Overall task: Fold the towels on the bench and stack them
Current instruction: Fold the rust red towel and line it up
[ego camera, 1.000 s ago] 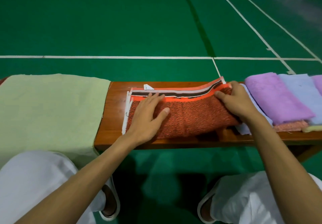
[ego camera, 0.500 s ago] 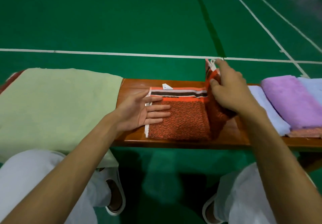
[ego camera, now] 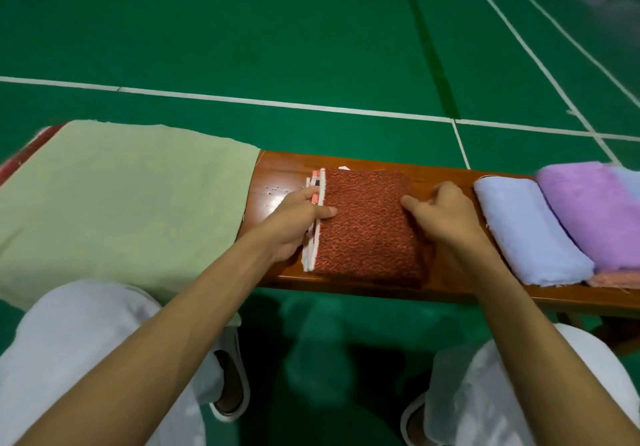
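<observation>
A rust-orange towel (ego camera: 367, 234) with white and orange striped hems lies folded into a compact rectangle on the middle of the wooden bench (ego camera: 284, 175). My left hand (ego camera: 294, 223) pinches its left hem edge, thumb on top of the layers. At the towel's right fold, my right hand (ego camera: 446, 217) has its fingers curled and its thumb on the cloth. A folded light blue towel (ego camera: 526, 227) and a folded purple towel (ego camera: 595, 213) lie to the right. A pale green towel (ego camera: 121, 203) is spread flat over the bench's left part.
A pink towel (ego camera: 616, 279) peeks out under the purple one at the right edge. My knees in white trousers are below the bench front. Green court floor with white lines surrounds the bench.
My right hand has carried the towel's right half over to the left, making a smaller rectangle. My left hand moved from lying flat on the towel to its left hem.
</observation>
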The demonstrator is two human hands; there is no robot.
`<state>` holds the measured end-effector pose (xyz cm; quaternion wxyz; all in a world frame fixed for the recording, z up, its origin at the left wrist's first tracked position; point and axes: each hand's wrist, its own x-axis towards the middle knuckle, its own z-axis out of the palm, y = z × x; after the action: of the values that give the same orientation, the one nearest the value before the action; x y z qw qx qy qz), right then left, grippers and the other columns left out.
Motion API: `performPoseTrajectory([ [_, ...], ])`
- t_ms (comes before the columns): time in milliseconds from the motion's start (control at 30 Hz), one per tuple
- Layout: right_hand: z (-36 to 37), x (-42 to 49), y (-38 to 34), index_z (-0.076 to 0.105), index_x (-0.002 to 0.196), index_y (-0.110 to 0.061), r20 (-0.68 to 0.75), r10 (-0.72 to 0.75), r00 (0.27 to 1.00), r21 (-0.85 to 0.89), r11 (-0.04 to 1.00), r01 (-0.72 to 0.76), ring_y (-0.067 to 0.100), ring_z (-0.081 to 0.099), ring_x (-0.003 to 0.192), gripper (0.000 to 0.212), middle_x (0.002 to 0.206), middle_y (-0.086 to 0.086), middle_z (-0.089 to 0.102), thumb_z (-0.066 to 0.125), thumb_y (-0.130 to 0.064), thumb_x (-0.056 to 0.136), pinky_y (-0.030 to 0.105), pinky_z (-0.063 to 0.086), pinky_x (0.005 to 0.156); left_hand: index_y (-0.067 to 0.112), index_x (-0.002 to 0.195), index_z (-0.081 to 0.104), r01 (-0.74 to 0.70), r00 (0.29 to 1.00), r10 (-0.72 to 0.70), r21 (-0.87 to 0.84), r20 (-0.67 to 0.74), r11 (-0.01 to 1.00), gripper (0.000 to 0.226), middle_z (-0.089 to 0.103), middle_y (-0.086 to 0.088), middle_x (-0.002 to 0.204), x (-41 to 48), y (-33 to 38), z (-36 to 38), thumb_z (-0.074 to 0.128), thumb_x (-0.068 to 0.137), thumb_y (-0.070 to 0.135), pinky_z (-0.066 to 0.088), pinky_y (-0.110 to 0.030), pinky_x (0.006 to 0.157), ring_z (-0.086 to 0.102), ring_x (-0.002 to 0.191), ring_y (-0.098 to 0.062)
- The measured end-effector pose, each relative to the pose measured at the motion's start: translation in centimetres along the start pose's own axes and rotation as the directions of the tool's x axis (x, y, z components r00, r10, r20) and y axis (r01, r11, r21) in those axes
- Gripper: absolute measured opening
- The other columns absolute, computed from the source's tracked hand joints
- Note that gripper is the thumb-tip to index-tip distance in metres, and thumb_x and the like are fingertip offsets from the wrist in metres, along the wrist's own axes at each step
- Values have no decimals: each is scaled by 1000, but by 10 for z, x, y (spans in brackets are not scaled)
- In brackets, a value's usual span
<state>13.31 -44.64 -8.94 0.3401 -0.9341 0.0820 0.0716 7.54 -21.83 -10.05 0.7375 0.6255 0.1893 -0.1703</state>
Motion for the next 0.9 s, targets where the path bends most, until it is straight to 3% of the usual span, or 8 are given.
performPoseTrajectory([
  [133, 1, 2, 4, 62, 102, -5, 240, 81, 967, 338, 927, -162, 24, 67, 81, 36, 97, 12, 70, 80, -33, 89, 34, 53, 57, 16, 132, 60, -6, 1000, 5, -44, -20, 999, 40, 71, -17, 122, -1, 1, 1, 45, 102, -6, 58, -44, 92, 68, 115, -34],
  [300, 2, 0, 3, 60, 80, -15, 191, 41, 981, 396, 911, -115, 24, 64, 84, 27, 88, 8, 69, 83, -28, 85, 35, 49, 61, 17, 131, 59, -99, 980, 114, 95, -164, 991, 29, 71, -5, 113, -6, 1, 2, 57, 103, 8, 55, -31, 80, 69, 102, -19],
  [400, 3, -3, 6, 61, 87, -17, 81, 47, 996, 315, 947, -70, 25, 67, 87, 36, 92, 5, 70, 85, -43, 81, 42, 57, 70, 28, 116, 58, -213, 803, 506, 643, -314, 736, 25, 67, 15, 99, -7, -6, -7, 71, 95, 32, 52, -30, 77, 66, 95, -10],
  [500, 2, -8, 5, 57, 114, -20, -172, -68, 983, 15, 997, 72, 23, 63, 102, 54, 108, 0, 66, 76, -59, 83, 42, 54, 87, 31, 125, 57, -255, 643, 741, 858, -194, 446, 37, 67, 10, 121, -6, -12, -13, 64, 94, 49, 53, -37, 91, 62, 110, -13],
  [567, 4, -17, 1, 51, 131, -16, -251, -291, 923, -139, 955, 263, 25, 54, 120, 60, 127, 5, 59, 64, -59, 91, 41, 46, 99, 25, 144, 52, -349, 647, 762, 876, -31, 332, 52, 60, 4, 143, -7, -13, -8, 51, 99, 51, 44, -41, 109, 52, 132, -17],
  [667, 21, -28, -2, 40, 151, -10, -102, -603, 791, -309, 775, 552, 29, 34, 147, 70, 157, 11, 40, 40, -56, 98, 47, 30, 120, 24, 162, 30, -445, 674, 703, 884, 227, 141, 60, 30, 3, 168, -10, -17, 9, 32, 107, 48, 12, -37, 127, 16, 157, -14],
  [767, 41, -32, 4, 15, 164, -14, 178, -630, 756, -430, 641, 635, 24, -1, 159, 78, 173, 3, 6, 16, -56, 98, 51, 7, 128, 26, 166, 12, -429, 714, 601, 903, 358, -28, 60, 5, 6, 172, -5, -30, 16, 18, 110, 48, -5, -36, 129, -8, 159, -13],
  [900, 50, -27, 14, 7, 165, -16, 275, -603, 749, -459, 602, 654, 21, -12, 158, 77, 173, -1, -1, 4, -55, 99, 54, 3, 128, 29, 165, -2, -349, 828, 470, 937, 305, 6, 71, -7, 11, 171, 9, -39, 18, 0, 102, 62, 3, -50, 129, -17, 157, -9],
])
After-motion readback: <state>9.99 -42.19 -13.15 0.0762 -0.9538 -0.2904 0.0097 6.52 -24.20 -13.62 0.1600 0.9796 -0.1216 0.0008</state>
